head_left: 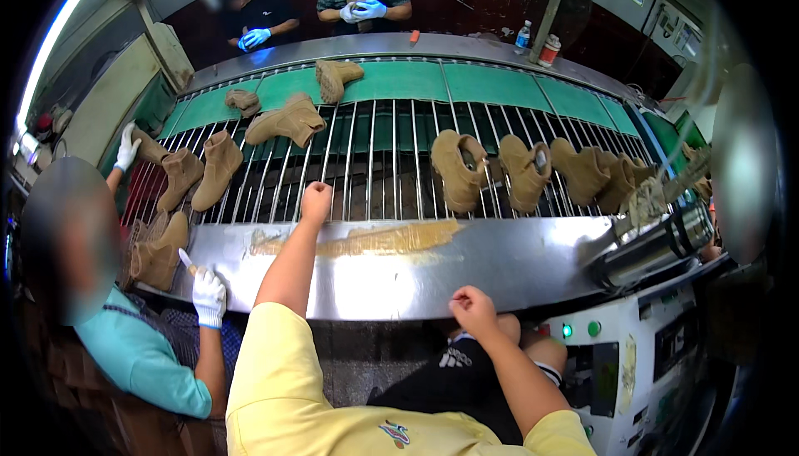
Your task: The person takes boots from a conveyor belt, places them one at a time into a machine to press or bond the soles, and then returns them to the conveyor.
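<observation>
1. Landmark: the steel ledge (516, 256), with brown tape (391, 240) on its top.
2. The left hand (315, 203) is over the metal rods (396, 156), just beyond the ledge; its fingers are clenched, and no object shows in them.
3. The right hand (477, 313) is at the ledge's near edge, fingers curled, thumb close to forefinger — whether they pinch something small, I cannot tell.
4. Two tan boots are nearest, both beyond the ledge: a lying boot (283, 121), well past its left half, and a standing boot (456, 181), just past its right half.
5. Handling, as a judgement: fairly light, soft and suede-like at the shaft, stiffer toward the sole, neither slippery nor fragile. The ankle or shaft looks the surest place to take hold.
6. The lying boot's long axis runs roughly along the ledge, slightly slanted, its toe seemingly toward the ledge's left end. The standing boot's opening faces up; its long axis runs roughly across the ledge's length — which end is the toe is unclear.
</observation>
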### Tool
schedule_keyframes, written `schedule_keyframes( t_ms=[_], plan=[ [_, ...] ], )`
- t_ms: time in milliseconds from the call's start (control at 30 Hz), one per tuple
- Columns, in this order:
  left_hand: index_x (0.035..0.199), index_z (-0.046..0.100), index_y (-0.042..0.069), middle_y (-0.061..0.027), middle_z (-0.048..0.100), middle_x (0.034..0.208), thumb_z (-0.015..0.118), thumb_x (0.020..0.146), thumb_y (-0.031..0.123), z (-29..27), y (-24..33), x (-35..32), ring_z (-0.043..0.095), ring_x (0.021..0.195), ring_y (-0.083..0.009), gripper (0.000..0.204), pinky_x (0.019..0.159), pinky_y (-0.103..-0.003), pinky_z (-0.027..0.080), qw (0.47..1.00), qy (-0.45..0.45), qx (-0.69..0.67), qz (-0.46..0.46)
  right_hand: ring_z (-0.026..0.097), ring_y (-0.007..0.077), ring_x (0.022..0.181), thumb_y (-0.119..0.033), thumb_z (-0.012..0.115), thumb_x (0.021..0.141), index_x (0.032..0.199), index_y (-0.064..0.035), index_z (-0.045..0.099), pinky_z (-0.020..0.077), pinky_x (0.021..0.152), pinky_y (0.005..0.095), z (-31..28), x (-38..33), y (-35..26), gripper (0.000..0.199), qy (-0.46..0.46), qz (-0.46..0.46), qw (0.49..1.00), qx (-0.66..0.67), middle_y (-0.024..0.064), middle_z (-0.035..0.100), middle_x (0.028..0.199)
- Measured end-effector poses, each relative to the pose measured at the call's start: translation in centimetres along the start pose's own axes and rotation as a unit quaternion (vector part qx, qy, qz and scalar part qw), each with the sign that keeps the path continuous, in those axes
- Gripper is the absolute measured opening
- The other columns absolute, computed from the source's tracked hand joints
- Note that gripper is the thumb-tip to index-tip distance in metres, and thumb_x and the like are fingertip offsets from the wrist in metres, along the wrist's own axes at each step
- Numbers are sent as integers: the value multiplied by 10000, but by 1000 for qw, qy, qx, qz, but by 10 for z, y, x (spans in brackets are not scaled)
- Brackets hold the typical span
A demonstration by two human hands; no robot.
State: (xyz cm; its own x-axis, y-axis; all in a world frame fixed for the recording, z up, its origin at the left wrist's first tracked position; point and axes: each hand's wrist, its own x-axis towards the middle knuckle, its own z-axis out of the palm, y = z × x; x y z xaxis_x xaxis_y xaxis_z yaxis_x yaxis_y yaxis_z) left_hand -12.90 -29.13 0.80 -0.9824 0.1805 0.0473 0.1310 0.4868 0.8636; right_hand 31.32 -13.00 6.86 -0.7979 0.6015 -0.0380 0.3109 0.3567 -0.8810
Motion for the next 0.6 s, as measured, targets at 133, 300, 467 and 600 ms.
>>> schedule_keyframes(
  t_ms=[133, 300, 467, 600],
  plan=[
    [982, 638, 18, -200, 668, 956, 612, 766, 291, 3, 3, 90, 627, 959, -341, 350, 842, -406, 485, 991, 6, 125, -42, 586, 279, 671, -198, 652, 727, 691, -96, 602, 440, 628, 389, 68, 60, -8, 120, 22, -146, 974, -172, 82, 603, 672],
    [1131, 589, -19, -266, 605, 1129, 597, 789, 400, 21, -36, 195, 564, 1099, -390, 540, 922, -425, 443, 977, 74, 177, -96, 532, 253, 646, -268, 624, 793, 622, -128, 510, 374, 612, 395, 89, 74, -13, 249, -3, -166, 946, -278, 42, 537, 642],
    [1171, 531, -77, -316, 610, 1059, 505, 833, 388, 48, -63, 238, 571, 1071, -416, 575, 880, -435, 452, 981, 77, 57, -168, 510, 224, 622, -247, 649, 788, 616, -139, 490, 357, 591, 368, 85, 77, -12, 258, -7, -177, 942, -283, 27, 502, 629],
    [1158, 556, -34, -277, 607, 1087, 393, 891, 243, 57, -56, 225, 567, 1019, -439, 418, 867, -484, 445, 976, 155, 110, -102, 512, 220, 621, -243, 658, 785, 612, -135, 486, 355, 589, 363, 82, 74, -13, 266, -1, -177, 945, -274, 27, 505, 630]
  ],
)
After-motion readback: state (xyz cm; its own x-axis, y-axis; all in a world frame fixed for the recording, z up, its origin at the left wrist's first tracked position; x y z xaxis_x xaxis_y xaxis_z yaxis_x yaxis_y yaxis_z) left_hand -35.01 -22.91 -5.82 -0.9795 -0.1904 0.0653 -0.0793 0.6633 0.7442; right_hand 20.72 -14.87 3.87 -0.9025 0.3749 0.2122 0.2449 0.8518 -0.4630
